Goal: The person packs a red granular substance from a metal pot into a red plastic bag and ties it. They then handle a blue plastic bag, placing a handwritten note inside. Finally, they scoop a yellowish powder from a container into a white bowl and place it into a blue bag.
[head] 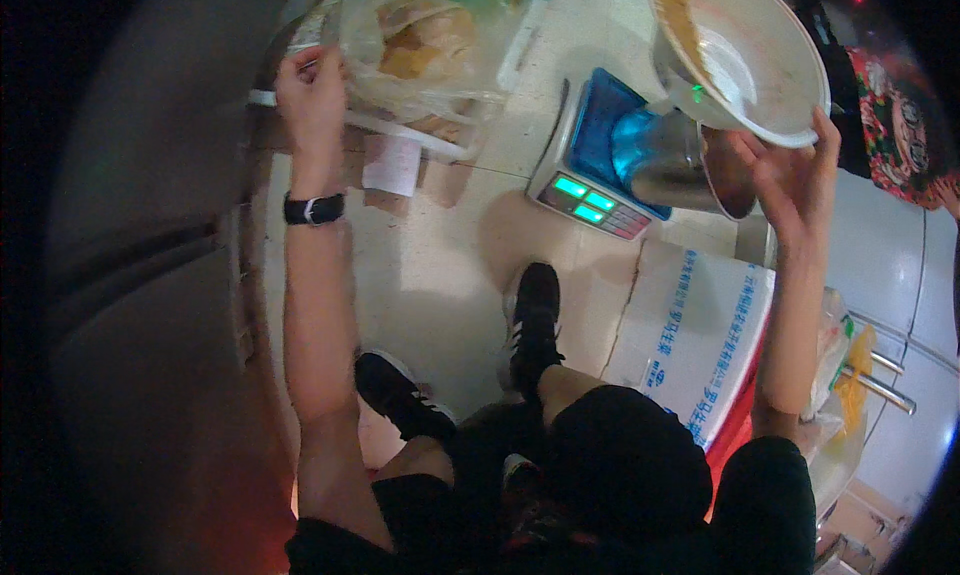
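Note:
My right hand (795, 173) grips the lower rim of a large white plastic basin (780, 49), which is tilted so that its inside shows. A tan strip (684, 23) of unclear kind runs along the basin's left side. Below the basin, a stainless steel pot (667, 166) rests on the blue platform of a digital scale (562, 170) with lit green displays. My left hand (315, 98), fingers curled, is beside a clear plastic bag (469, 72) with yellowish-brown contents in a white-framed crate (405, 133). Whether it pinches the bag or the crate is unclear.
A white carton (675, 320) with blue writing stands at right. Plastic bags (840, 372) lie beyond it, near metal bars (881, 387). A dark appliance door (135, 290) fills the left side. Another person's hand (949, 194) and floral garment (892, 124) appear at far right.

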Available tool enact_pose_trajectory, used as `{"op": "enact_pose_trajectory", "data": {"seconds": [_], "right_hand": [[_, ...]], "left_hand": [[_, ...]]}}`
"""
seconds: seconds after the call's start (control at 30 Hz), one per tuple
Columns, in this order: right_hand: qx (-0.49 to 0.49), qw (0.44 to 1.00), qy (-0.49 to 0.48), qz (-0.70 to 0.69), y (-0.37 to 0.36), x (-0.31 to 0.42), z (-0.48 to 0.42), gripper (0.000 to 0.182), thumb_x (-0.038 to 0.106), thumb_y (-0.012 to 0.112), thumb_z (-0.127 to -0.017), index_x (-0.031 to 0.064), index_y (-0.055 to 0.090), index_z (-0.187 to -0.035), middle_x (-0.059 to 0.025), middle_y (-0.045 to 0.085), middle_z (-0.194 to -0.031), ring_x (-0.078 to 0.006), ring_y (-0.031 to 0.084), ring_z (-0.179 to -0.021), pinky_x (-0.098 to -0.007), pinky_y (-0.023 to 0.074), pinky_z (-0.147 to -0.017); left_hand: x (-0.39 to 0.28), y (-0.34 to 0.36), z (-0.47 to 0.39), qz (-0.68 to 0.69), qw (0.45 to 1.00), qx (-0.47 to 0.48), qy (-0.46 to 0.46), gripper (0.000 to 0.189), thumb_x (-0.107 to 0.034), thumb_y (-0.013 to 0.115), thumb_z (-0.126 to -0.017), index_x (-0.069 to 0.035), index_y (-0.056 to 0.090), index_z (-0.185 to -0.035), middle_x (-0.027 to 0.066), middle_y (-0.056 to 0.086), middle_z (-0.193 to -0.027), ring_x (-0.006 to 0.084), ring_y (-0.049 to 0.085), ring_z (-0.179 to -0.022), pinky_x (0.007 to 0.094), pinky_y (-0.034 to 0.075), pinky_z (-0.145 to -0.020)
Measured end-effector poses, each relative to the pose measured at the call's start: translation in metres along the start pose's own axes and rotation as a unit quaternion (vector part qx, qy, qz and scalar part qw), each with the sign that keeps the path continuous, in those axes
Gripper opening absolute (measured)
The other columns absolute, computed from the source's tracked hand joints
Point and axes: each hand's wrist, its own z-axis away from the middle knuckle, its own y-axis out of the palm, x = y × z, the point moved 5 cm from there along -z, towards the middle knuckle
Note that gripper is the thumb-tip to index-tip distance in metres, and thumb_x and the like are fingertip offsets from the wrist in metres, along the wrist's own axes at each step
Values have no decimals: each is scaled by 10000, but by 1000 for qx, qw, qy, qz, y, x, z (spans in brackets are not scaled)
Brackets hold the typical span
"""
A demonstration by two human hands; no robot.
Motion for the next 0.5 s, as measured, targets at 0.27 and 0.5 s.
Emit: {"op": "enact_pose_trajectory", "data": {"seconds": [0.27,0.5], "right_hand": [[-180,981,-44,61,-147,53,48,687,425,665,-861,104,378,-1396,-163,494,-1330,-325,508,-1191,-430,429,-1026],[-249,967,-18,51,-239,42,50,703,405,688,-846,97,364,-1388,-223,470,-1286,-319,496,-1168,-425,426,-991]], "left_hand": [[-5,7,5,62,997,25,-48,243,-189,674,-895,-18,565,-1029,15,616,-824,65,556,-698,211,431,-601],[-11,10,5,17,998,34,-40,295,-211,672,-895,-7,563,-1077,27,620,-888,90,583,-772,228,461,-646]]}}
